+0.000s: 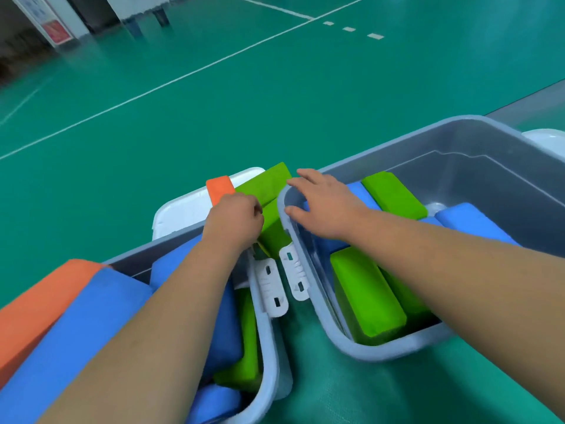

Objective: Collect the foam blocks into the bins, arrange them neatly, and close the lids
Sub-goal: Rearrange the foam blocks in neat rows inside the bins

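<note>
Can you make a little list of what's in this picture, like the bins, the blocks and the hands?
Left bin: grey, open, holds blue, green and orange blocks
Right bin: grey, open, holds green and blue blocks
Left hand: grips a green block between the bins
Right hand: open, fingers spread over the right bin's corner
Lid: white, lying behind the left bin

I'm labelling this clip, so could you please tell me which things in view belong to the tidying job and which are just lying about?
Job: left bin, right bin, green block gripped by left hand, right hand, white lid, blue block, orange block.
Lying about: signboard, table legs.
</note>
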### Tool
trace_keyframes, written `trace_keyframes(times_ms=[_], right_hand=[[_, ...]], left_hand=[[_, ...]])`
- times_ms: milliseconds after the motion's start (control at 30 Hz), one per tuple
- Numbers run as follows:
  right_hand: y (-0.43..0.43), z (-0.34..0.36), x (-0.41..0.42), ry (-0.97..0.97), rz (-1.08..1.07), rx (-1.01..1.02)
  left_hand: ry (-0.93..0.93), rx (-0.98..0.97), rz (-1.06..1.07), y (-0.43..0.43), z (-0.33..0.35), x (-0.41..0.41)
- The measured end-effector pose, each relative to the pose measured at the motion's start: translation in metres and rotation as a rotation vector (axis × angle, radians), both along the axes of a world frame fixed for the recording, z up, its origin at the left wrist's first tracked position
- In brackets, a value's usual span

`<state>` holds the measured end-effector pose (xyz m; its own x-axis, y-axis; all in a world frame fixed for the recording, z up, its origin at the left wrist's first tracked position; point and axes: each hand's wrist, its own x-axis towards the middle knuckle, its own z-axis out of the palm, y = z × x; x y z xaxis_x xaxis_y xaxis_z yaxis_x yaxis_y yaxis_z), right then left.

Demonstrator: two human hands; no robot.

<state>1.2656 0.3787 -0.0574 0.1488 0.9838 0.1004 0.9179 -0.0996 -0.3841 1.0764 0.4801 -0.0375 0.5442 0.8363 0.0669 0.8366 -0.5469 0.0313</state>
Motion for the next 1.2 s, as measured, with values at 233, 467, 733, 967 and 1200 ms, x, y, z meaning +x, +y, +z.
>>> trace_keyframes(times_ms=[233, 467, 733, 967, 1200], right_hand=[[0.01, -0.011, -0.003, -0.023, 0.109, -0.108], [0.007, -0.009, -0.028, -0.118, 0.071, -0.136], [0.011, -0.015, -0.029, -0.081, 0.059, -0.161], [0.01, -0.018, -0.03, -0.056, 0.06, -0.148], [0.013, -0.019, -0.032, -0.047, 0.056, -0.16]], left_hand=[[0.238, -0.151, -0.015, 0.049, -0.003, 0.014], [0.424, -0.338, 0.064, 0.077, -0.024, 0.045], [0.517, -0.313, 0.126, 0.082, -0.042, 0.057], [0.702, -0.259, 0.055, 0.088, -0.055, 0.058], [0.695, -0.337, 0.086, 0.085, -0.055, 0.062]])
